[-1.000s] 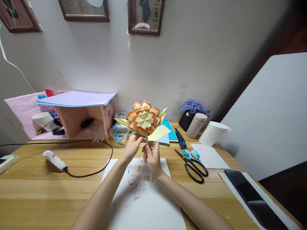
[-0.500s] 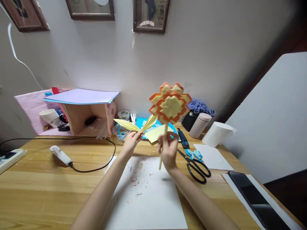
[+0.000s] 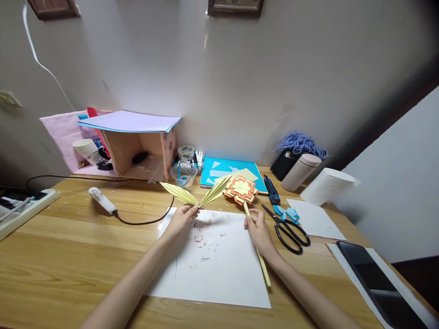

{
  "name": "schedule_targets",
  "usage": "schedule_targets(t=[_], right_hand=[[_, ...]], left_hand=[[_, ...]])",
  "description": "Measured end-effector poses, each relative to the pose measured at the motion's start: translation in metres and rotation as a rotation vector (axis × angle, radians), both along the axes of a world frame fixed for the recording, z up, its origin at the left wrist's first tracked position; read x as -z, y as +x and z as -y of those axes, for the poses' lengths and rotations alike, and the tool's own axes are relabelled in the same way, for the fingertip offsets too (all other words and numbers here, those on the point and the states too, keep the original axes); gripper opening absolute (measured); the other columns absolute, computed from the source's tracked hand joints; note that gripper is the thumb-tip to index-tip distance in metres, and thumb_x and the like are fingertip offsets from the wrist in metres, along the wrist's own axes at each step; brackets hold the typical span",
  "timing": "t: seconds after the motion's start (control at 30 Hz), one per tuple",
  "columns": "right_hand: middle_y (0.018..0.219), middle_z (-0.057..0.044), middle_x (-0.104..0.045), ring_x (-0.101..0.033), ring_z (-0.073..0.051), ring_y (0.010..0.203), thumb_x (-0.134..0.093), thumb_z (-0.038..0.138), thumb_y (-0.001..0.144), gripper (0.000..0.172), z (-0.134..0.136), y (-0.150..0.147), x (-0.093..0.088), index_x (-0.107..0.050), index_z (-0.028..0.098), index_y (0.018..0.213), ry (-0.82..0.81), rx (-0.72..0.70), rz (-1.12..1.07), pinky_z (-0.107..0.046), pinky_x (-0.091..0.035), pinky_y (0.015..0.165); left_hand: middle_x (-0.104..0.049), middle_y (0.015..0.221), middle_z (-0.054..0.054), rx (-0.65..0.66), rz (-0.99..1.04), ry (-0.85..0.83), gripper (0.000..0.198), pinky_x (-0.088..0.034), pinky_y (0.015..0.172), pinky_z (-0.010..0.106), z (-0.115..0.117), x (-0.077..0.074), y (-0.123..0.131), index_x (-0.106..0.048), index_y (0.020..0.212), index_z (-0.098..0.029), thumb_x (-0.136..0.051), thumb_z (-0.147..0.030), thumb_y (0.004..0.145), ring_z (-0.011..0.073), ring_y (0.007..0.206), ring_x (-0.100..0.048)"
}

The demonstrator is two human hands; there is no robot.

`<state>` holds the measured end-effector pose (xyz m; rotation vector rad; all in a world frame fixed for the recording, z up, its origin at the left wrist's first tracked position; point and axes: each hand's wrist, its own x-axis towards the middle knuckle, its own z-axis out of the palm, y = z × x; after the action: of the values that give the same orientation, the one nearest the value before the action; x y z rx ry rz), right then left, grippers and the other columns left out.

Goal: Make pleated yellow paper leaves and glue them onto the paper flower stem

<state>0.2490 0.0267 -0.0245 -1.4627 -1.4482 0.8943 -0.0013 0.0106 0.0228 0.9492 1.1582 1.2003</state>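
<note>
Between the thumb and fingers of my left hand (image 3: pixel 185 219) is the base of a pair of pleated yellow paper leaves (image 3: pixel 183 193), which spread out in a V. My right hand (image 3: pixel 258 228) is closed round the pale yellow stem of an orange and yellow paper flower (image 3: pixel 241 189). The flower's head is tipped toward the wall, and its stem slants down to the right past my wrist. Below both hands lies a white sheet of paper (image 3: pixel 219 274) with coloured marks on it.
Right of my right hand lie black scissors (image 3: pixel 288 233), a blue paper bow (image 3: pixel 287 214), a utility knife (image 3: pixel 272 189) and a phone (image 3: pixel 377 283). Behind stand a pink flask (image 3: pixel 302 172), a paper roll (image 3: pixel 327 186), a clear bowl (image 3: pixel 184 176) and a cardboard box (image 3: pixel 169 155).
My right hand has lowered the flower from upright to a slanted position near the table. The leaves stay in my left hand. The view has tipped downward and shifted left.
</note>
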Motion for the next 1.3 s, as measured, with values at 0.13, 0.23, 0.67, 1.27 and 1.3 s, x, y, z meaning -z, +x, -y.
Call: schedule_targets(t=[0.13,0.23,0.67,1.27,1.3], right_hand=[[0.089,-0.01,-0.057,-0.056,-0.028,0.089,-0.046,0.029,0.08,0.026,0.007,-0.002,-0.015,-0.045,0.019,0.104,0.131,0.018,0.428,-0.046,-0.044,0.078],[0.109,-0.015,-0.05,-0.049,-0.03,0.105,-0.051,0.031,0.08,0.025,0.018,-0.015,-0.028,-0.051,0.019,0.101,0.325,-0.008,0.495,-0.047,-0.04,0.088],[0.065,0.0,-0.055,-0.052,-0.013,0.058,-0.061,0.047,0.076,0.033,0.008,-0.076,-0.028,-0.056,0.016,0.084,-0.123,-0.376,-0.309,-0.024,-0.042,0.049],[0.067,0.003,-0.055,-0.051,-0.009,0.055,-0.058,0.046,0.079,0.029,0.009,-0.077,-0.023,-0.053,0.017,0.081,-0.171,-0.409,-0.492,-0.022,-0.042,0.051],[0.066,0.003,-0.056,-0.051,-0.009,0.055,-0.058,0.046,0.078,0.03,0.009,-0.076,-0.022,-0.053,0.017,0.081,-0.175,-0.405,-0.494,-0.022,-0.041,0.051]], left_hand=[[-0.066,0.077,0.007,0.005,-0.095,-0.001,0.029,-0.042,0.071,0.027,0.002,0.006,0.004,-0.069,0.072,-0.014,-0.066,-0.042,0.066,0.0168,0.074,-0.054],[-0.063,0.068,0.004,0.017,-0.115,0.014,0.023,-0.041,0.065,0.026,0.007,0.006,0.008,-0.067,0.069,-0.015,-0.063,-0.038,0.067,0.0158,0.068,-0.053],[-0.066,0.077,0.007,0.107,-0.192,0.064,0.023,-0.043,0.068,0.027,0.017,0.014,0.015,-0.067,0.072,-0.016,-0.059,-0.038,0.074,0.0181,0.073,-0.057],[-0.055,0.062,0.002,0.105,-0.193,-0.127,0.04,-0.039,0.048,0.021,0.022,0.015,0.02,-0.06,0.066,-0.012,-0.066,-0.052,0.067,0.0127,0.057,-0.052],[-0.054,0.061,0.001,0.109,-0.189,-0.137,0.041,-0.039,0.048,0.021,0.022,0.014,0.02,-0.06,0.066,-0.012,-0.067,-0.053,0.066,0.0123,0.055,-0.052]])
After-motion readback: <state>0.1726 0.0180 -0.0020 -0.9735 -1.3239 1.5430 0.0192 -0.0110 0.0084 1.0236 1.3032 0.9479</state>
